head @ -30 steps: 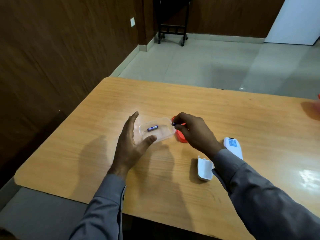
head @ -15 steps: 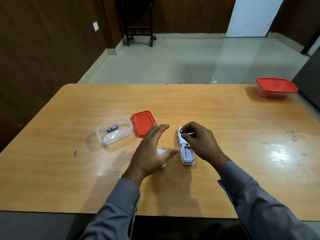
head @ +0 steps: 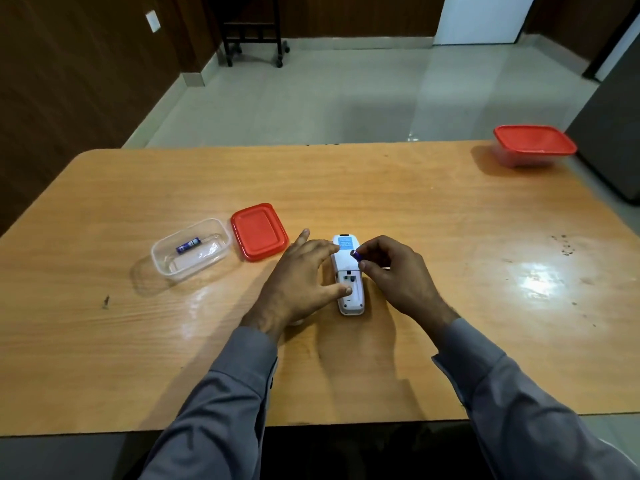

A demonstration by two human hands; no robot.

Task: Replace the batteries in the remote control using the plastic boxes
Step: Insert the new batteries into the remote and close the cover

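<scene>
remote (head: 347,268) lies face down near the middle of the table (head: 415,209), battery bay open toward the near end. bay looks empty: contacts visible, no cell seated.

change over the last second: right hand (head: 394,271) was at the clear box (head: 191,249) pinching a cell; it is now over the remote, battery (head: 356,254) pinched between thumb and curled fingers, just above the upper edge of the bay. left hand (head: 298,278) has come off the box and across to the remote: fingers spread, thumb tip pressing the near part of the bay, fingertips at the far left edge, steadying it. view has also swung right.

judgement: first new cell fetched, insertion about to begin. second cell (head: 188,244) remains in the clear box, so at least one more trip is needed.

red lid (head: 259,231) lies just right of the clear box, touching or nearly so. a second box with red lid (head: 535,144) sits shut at the far right corner, well apart.

hard to make out: battery polarity, mostly covered by fingers. bay markings too small to read. remote's cover hidden, only a pale sliver under the left wrist, uncertain. contents of the far box not visible.
</scene>
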